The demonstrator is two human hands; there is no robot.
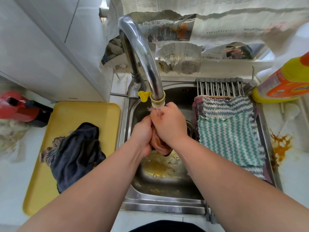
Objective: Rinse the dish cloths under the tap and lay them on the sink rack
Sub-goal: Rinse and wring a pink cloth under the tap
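Both my hands are over the steel sink point(133, 195), squeezing a bunched pinkish-brown dish cloth point(159, 145) under the running tap point(142, 52). My left hand point(143, 133) grips the cloth from the left. My right hand point(168, 123) grips it from above, right under the spout. Most of the cloth is hidden between the hands. On the sink rack point(220, 87) at the right lie a green-and-white zigzag cloth point(229, 139) and a grey-striped cloth point(224, 104), spread flat over a purplish one. A dark blue cloth point(76, 154) lies crumpled on the yellow tray point(41, 181).
Yellowish water pools in the sink bottom point(158, 168). A yellow-and-orange detergent bottle point(282, 82) stands at the sink's right back corner. A red object point(18, 108) sits left of the tray. An orange stain point(280, 144) marks the right counter. Newspaper point(184, 30) covers the back wall.
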